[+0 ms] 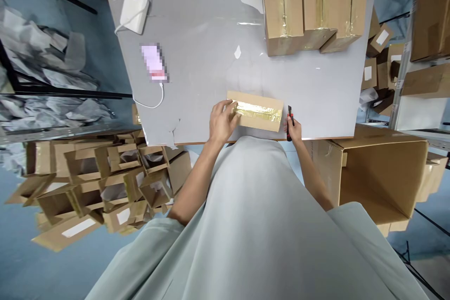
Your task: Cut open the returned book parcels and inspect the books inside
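Note:
A small cardboard box (258, 124) lies near the front edge of the table, with a strip of shiny clear tape (260, 111) along its top. Resting on the box's left end is my left hand (222, 122), its fingers curved over the tape and the upper edge. Just right of the box, my right hand (294, 130) is closed around a red and black box cutter (290, 122), which points away from me. The cutter does not touch the box, as far as I can see.
Taped cardboard boxes (284, 14) stand at the table's back right. A phone (153, 62) on a cable and a white power bank (134, 11) lie on the left. Several open boxes (84, 164) are stacked on the floor left; a large open carton (379, 176) stands right.

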`<state>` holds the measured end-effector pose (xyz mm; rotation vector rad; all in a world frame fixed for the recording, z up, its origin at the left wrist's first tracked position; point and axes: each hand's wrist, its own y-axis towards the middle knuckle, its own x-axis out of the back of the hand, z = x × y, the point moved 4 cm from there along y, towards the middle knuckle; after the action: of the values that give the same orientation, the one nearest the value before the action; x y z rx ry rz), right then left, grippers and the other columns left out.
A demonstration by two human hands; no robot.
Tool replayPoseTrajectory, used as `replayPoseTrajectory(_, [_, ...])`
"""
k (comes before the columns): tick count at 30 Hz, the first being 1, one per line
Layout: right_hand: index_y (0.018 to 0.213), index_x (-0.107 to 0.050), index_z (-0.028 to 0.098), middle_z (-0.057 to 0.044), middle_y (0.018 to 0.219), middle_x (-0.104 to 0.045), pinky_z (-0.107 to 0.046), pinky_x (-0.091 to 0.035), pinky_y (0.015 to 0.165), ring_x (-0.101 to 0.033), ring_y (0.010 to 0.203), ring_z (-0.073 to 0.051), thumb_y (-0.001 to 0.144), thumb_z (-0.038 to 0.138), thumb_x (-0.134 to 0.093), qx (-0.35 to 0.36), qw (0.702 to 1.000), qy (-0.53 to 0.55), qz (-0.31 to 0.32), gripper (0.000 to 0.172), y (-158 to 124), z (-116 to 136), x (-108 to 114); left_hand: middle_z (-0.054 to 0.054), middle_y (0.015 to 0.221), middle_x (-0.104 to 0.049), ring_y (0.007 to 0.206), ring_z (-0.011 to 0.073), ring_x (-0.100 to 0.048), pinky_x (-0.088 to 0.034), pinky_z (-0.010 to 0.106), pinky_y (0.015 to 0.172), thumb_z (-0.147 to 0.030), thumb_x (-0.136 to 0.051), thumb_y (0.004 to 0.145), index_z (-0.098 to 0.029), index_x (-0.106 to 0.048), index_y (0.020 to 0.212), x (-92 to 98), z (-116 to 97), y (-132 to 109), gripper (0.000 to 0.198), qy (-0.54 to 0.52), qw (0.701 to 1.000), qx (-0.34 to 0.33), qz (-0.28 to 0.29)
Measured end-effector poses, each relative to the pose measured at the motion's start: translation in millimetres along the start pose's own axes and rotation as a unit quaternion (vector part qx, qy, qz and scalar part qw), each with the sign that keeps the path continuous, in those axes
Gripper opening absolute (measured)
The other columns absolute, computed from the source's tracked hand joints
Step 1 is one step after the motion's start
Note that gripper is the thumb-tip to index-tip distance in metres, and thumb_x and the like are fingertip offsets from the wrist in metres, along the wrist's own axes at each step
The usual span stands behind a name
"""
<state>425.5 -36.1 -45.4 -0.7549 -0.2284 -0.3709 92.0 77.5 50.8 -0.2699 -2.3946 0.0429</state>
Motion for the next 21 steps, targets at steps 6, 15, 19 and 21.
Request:
replayPoseTrajectory(6, [0.086, -0.066, 0.024, -0.002, 0.077, -0.072, -0.031, -0.058, 0.067, -0.067, 0.075, -0.021, 0.097, 0.083, -0.062, -0.064, 0.997, 0.023, -0.036, 0.060, 8.4, -0.7, -30.3, 0.014, 0.169, -0.061, 0.146, 0.0347, -0.067, -0.059, 0.053, 0.122, -0.049, -0.070, 0.108, -0.032, -0.074, 0.149, -0.1, 27.2, -10.0, 0.045, -0.006, 1.000, 0.022, 0.016])
replayPoseTrajectory(15, [0.087, -0.063, 0.026, 0.004, 0.069, -0.059, -0.031, -0.056, 0.066, -0.059, 0.070, -0.019, 0.092, 0.083, -0.068, -0.063, 0.995, 0.074, -0.009, 0.058, -16.7, 33.0, -61.6, 0.019, 0.155, -0.071, 0.123, 0.0317, -0.079, -0.068, 0.047, 0.106, -0.046, -0.077, 0.099, -0.024, -0.066, 0.159, 17.5, 83.7, -6.6, 0.064, -0.093, 0.989, 0.112, -0.024])
replayPoseTrajectory(19, [0.085, -0.063, 0.025, 0.005, 0.068, -0.055, -0.031, -0.056, 0.063, -0.057, 0.064, -0.017, 0.090, 0.078, -0.074, -0.025, 0.997, 0.075, -0.007, 0.054, -35.5, 61.9, -61.6, 0.020, 0.154, -0.071, 0.116, 0.0302, -0.081, -0.070, 0.049, 0.100, -0.036, -0.078, 0.092, -0.022, -0.065, 0.158, 25.2, 120.2, 0.6, 0.069, -0.154, 0.977, 0.148, -0.011])
replayPoseTrajectory(21, [0.086, -0.066, 0.024, 0.003, 0.071, -0.057, -0.031, -0.057, 0.063, -0.058, 0.066, -0.017, 0.092, 0.078, -0.072, 0.031, 0.998, 0.035, -0.036, 0.054, -45.9, 81.6, -47.2, 0.018, 0.151, -0.073, 0.113, 0.0281, -0.081, -0.069, 0.048, 0.102, -0.032, -0.080, 0.089, -0.023, -0.063, 0.159, 20.9, 127.8, 3.7, 0.073, -0.197, 0.969, 0.146, 0.001])
